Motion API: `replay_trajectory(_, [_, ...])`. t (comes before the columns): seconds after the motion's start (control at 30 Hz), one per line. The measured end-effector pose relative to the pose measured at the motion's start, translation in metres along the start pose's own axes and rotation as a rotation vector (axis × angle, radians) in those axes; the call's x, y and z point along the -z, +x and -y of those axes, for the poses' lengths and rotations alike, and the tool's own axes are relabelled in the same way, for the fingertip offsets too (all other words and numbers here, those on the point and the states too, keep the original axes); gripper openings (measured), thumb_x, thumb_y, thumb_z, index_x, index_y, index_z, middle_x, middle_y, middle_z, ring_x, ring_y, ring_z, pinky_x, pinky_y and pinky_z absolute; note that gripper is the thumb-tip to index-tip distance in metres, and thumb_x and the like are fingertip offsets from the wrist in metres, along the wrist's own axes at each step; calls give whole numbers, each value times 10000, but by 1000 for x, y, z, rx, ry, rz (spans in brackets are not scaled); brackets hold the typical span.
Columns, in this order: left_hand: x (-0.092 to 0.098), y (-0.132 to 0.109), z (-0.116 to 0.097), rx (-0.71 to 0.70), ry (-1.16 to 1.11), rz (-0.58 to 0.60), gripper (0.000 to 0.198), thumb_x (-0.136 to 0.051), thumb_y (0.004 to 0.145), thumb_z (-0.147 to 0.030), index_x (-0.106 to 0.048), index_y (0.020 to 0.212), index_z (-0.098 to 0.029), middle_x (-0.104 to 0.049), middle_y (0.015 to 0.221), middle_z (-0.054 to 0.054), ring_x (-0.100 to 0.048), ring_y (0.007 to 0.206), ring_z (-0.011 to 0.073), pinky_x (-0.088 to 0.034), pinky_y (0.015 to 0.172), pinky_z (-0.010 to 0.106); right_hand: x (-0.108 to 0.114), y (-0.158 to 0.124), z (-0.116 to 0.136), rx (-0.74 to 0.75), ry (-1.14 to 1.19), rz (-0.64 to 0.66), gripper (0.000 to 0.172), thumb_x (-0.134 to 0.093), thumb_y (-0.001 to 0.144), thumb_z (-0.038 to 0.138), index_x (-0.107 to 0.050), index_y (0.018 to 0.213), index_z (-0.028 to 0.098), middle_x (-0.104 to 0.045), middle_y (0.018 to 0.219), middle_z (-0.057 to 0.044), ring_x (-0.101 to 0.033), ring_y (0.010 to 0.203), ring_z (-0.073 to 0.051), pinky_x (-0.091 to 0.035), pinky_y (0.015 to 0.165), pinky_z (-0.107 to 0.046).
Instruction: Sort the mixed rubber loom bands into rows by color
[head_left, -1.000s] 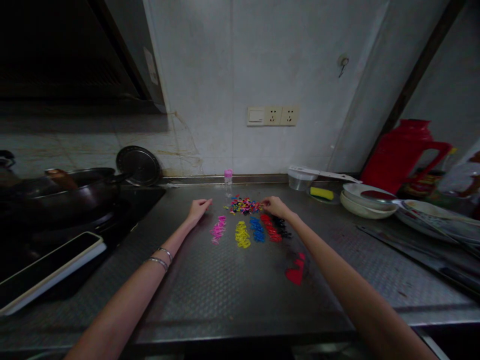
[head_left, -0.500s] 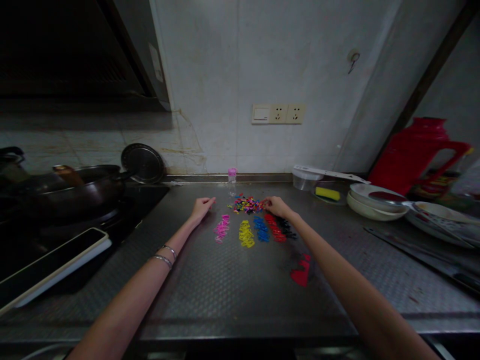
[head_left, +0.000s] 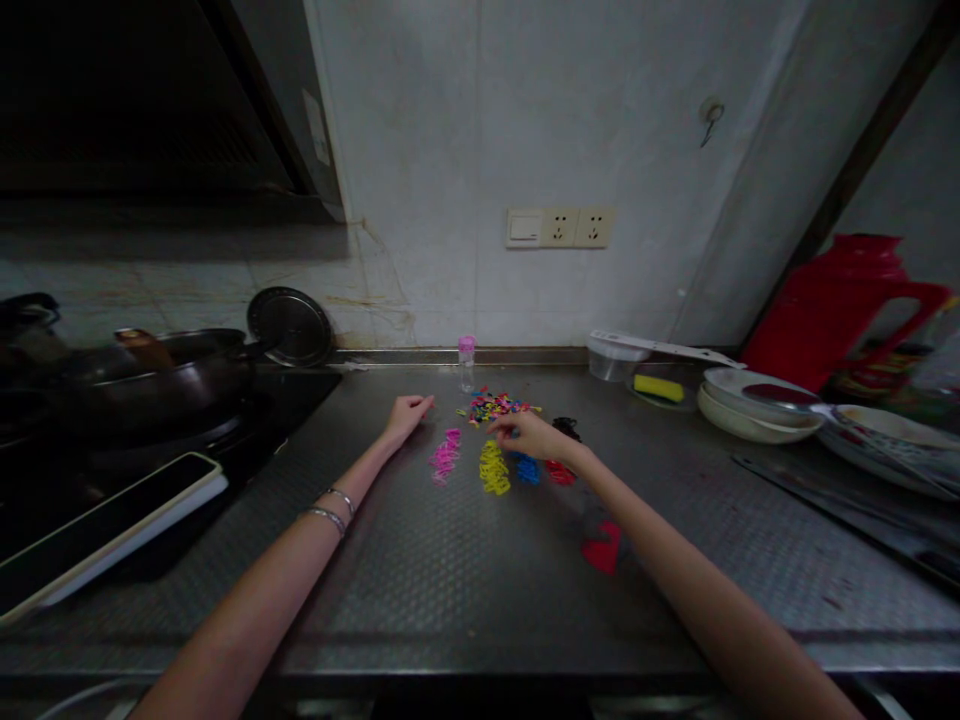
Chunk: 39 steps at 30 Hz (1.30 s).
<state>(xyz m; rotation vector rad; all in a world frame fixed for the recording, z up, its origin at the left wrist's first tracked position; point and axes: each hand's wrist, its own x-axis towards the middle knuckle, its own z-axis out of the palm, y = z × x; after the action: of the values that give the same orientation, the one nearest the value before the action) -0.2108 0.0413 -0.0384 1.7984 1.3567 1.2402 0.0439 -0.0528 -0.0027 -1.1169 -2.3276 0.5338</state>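
Small rubber bands lie sorted by colour on the metal counter: a pink group, a yellow group, a blue group, a red group and a black group. Behind them is a mixed, multicoloured pile. My right hand is over the top of the blue group, its pinched fingertips at the upper end of the yellow one; whatever they hold is too small to make out. My left hand rests left of the pile, fingers drawn together, their contents unclear.
A clear bottle with a pink cap stands behind the pile. A red heart-shaped piece lies near my right forearm. Bowls, a yellow sponge and a red thermos are at right; a pan sits left.
My right hand has moved left and slightly nearer, from the right edge of the mixed pile to above the blue and yellow groups. My left hand stays in place.
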Motion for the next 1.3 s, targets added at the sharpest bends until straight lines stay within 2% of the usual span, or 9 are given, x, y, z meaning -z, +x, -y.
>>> replay_trajectory(0.1, [-2, 2, 3, -16, 9, 20, 298, -557, 668, -394, -665, 648, -117, -555, 506, -3, -456, 495, 101, -321, 495, 209, -3, -2, 2, 21, -4, 43, 288, -508, 672, 93, -665, 905, 153, -663, 748, -10, -583, 683, -115, -439, 657, -195])
replay_trajectory(0.23, [-5, 8, 3, -38, 120, 119, 209, -566, 641, -263, -689, 730, -118, -659, 678, 40, -557, 625, 142, -403, 598, 223, 2, -5, -1, 7, 1, -15, 255, -528, 686, 137, -670, 898, 155, -673, 787, -19, -592, 718, -126, -443, 678, -209])
replay_trajectory(0.37, [-12, 15, -5, -166, 395, 258, 262, -533, 679, -260, -701, 830, -127, -667, 718, 47, -569, 660, 155, -406, 629, 230, 9, -9, -7, -61, -35, -133, 228, -522, 710, 167, -678, 874, 152, -680, 778, -26, -596, 714, -132, -439, 671, -216])
replay_trajectory(0.5, [-22, 18, -20, -261, 607, 297, 319, -540, 686, -272, -682, 955, -178, -665, 777, 41, -573, 687, 153, -400, 617, 213, 12, -14, -17, -88, -41, -186, 225, -514, 727, 179, -681, 875, 160, -687, 816, -27, -598, 726, -133, -434, 682, -218])
replay_trajectory(0.73, [-30, 17, -36, -300, 824, 377, 259, -502, 725, -242, -691, 902, -235, -671, 887, 40, -593, 808, 172, -412, 635, 204, 13, -17, -32, -100, -63, -211, 220, -507, 736, 168, -687, 861, 155, -690, 831, -33, -601, 747, -137, -432, 695, -222])
replay_trajectory(0.93, [-28, 19, -36, -297, 840, 385, 225, -500, 744, -252, -688, 867, -233, -674, 881, 29, -594, 825, 168, -412, 640, 201, 15, -17, -33, -107, -87, -223, 219, -514, 738, 180, -690, 867, 161, -689, 813, -30, -596, 714, -132, -427, 678, -220])
replay_trajectory(1.13, [-26, 25, -31, -264, 720, 309, 224, -505, 740, -234, -694, 850, -188, -680, 847, 48, -597, 762, 167, -404, 622, 214, 17, -19, -35, -111, -88, -221, 230, -505, 744, 189, -693, 874, 162, -688, 808, -26, -588, 699, -128, -424, 668, -213])
replay_trajectory(1.3, [-25, 17, -46, -299, 545, 334, 224, -518, 731, -233, -699, 818, -133, -679, 780, 50, -579, 684, 136, -400, 632, 207, 18, -19, -41, -132, -97, -233, 248, -488, 739, 175, -694, 878, 166, -692, 807, -24, -591, 706, -136, -426, 658, -213])
